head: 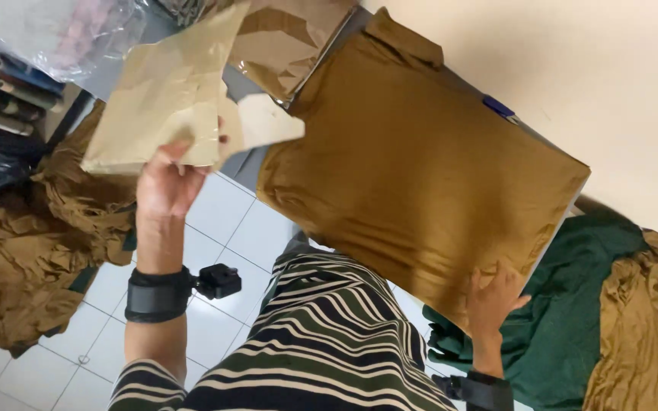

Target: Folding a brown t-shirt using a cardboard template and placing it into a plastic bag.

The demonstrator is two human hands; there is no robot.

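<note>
A folded mustard-brown garment (413, 164) lies flat on the table, its collar pointing away from me. My right hand (493, 298) rests on its near corner with fingers spread. My left hand (165, 183) is raised over the floor and grips a stack of beige paper sheets (165, 95), with a pale card piece (264, 125) sticking out beside them.
A heap of brown cloth (32, 243) lies on the white tiled floor (222, 221) at left. Dark green fabric (573, 304) and more brown cloth (649, 335) pile at right. A clear plastic bag (62, 30) sits top left. A blue pen (499, 106) lies behind the garment.
</note>
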